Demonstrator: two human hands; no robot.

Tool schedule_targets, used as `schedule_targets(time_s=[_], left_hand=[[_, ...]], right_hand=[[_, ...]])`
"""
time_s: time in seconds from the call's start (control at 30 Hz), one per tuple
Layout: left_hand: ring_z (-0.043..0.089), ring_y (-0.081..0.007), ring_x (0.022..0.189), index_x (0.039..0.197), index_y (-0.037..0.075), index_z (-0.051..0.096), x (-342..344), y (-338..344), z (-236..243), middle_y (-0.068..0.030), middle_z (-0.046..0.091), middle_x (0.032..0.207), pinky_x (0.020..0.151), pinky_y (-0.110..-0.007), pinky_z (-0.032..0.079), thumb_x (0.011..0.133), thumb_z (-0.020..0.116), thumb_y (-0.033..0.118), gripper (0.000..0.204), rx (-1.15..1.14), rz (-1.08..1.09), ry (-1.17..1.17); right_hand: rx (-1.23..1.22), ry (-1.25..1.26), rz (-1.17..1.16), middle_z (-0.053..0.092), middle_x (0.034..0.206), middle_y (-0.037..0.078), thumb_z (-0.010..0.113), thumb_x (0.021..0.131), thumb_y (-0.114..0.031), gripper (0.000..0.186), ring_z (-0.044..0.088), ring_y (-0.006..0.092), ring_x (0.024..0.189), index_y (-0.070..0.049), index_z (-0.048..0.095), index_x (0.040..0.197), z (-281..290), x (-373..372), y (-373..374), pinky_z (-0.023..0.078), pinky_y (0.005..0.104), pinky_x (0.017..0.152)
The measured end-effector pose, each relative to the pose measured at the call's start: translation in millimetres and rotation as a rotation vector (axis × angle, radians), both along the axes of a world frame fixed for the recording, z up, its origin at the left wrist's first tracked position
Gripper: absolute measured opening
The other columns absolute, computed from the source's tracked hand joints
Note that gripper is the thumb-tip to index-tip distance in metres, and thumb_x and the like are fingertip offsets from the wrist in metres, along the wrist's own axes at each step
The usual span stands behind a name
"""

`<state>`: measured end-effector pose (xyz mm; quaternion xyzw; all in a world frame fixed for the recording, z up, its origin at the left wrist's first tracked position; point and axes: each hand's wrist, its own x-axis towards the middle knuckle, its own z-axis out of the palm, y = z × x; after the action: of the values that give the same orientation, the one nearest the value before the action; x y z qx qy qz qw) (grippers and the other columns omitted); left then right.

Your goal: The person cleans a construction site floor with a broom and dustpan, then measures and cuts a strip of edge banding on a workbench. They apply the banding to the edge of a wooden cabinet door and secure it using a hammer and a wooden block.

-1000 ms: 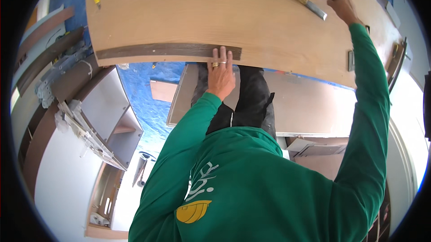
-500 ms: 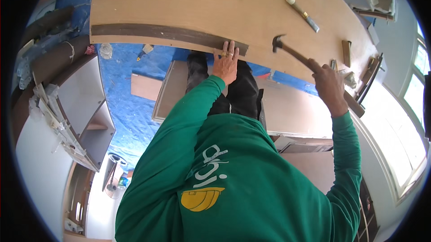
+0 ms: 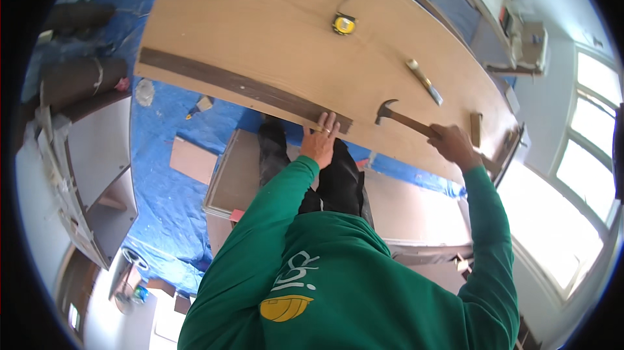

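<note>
Left hand laid out flat, I have my fingers slightly apart on top of a dark wood strip, close to its right end, without wrapping round it; how hard I press does not show. The strip lies on the pale wood panel, along the near edge, its long axis running from that end away to my left and a little forward, so nearly all its length is on the left of my hand and only a short stub sticks out to the right. With my right hand closed round the handle, I hold a hammer, which slants from my fist forward and left to its head. That head is to the right of the strip's right end and slightly farther forward, apart from it as I look down; how high it is above the panel I cannot judge. Of my two hands, the left is nearer the strip, being on it, while the right is well apart. Farther out on the panel lie a chisel and a yellow tape measure.
</note>
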<state>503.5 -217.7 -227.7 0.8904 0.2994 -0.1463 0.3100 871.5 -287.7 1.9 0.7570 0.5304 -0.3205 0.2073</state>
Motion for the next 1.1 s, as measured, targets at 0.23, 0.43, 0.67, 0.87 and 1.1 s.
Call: schedule_targets(time_s=[0.23, 0.43, 0.67, 0.87, 1.1], left_hand=[[0.014, -0.0337, 0.170, 0.170, 0.011, 0.038, 5, -11, 8, -0.0108, 0.016, 0.184, 0.125, -0.076, 0.026, 0.103, 0.058, 0.024, 0.072, 0.069, 0.020, 0.080], [0.012, -0.0334, 0.170, 0.171, 0.011, 0.037, 4, -7, 4, -0.0118, 0.013, 0.184, 0.125, -0.077, 0.026, 0.097, 0.065, 0.020, 0.080, 0.010, 0.002, 0.071], [0.010, -0.0326, 0.171, 0.171, 0.011, 0.037, 1, -14, 6, -0.0109, 0.010, 0.185, 0.125, -0.077, 0.025, 0.099, 0.063, 0.021, 0.077, 0.022, 0.006, 0.047], [0.009, -0.0313, 0.171, 0.172, 0.012, 0.034, -1, -11, 4, -0.0110, 0.011, 0.185, 0.123, -0.077, 0.028, 0.104, 0.058, 0.024, 0.073, -0.024, 0.004, 0.054], [0.028, -0.0384, 0.164, 0.160, 0.005, 0.050, -9, 18, 14, -0.0196, 0.030, 0.177, 0.120, -0.071, 0.036, 0.100, 0.063, 0.027, 0.065, -0.137, 0.185, -0.090]], right_hand=[[0.007, -0.080, 0.183, 0.074, 0.087, 0.020, 0.077, 0.095, -0.032, 0.031, 0.075, 0.0436, 0.083, -0.014, 0.068, 0.118, -14, -13, -30, 0.057, 0.0584, 0.074], [-0.054, 0.030, 0.125, 0.074, 0.091, 0.017, 0.083, 0.089, -0.031, 0.028, 0.074, 0.0440, 0.088, -0.012, 0.072, 0.106, -59, 18, -30, 0.057, 0.0578, 0.080], [-0.079, -0.138, 0.173, 0.076, 0.108, 0.016, 0.079, 0.091, -0.027, 0.024, 0.071, 0.0411, 0.110, -0.008, 0.072, 0.103, -182, 62, -69, 0.055, 0.0584, 0.094], [-0.140, -0.259, 0.091, 0.067, 0.135, 0.018, 0.070, 0.095, -0.023, 0.036, 0.060, 0.0410, 0.134, -0.008, 0.069, 0.128, -247, 46, -86, 0.046, 0.0605, 0.111], [-0.036, -0.340, 0.257, 0.071, 0.128, 0.023, 0.069, 0.096, -0.022, 0.032, 0.068, 0.0426, 0.121, -0.005, 0.072, 0.122, -206, 3, -13, 0.053, 0.0587, 0.100]])
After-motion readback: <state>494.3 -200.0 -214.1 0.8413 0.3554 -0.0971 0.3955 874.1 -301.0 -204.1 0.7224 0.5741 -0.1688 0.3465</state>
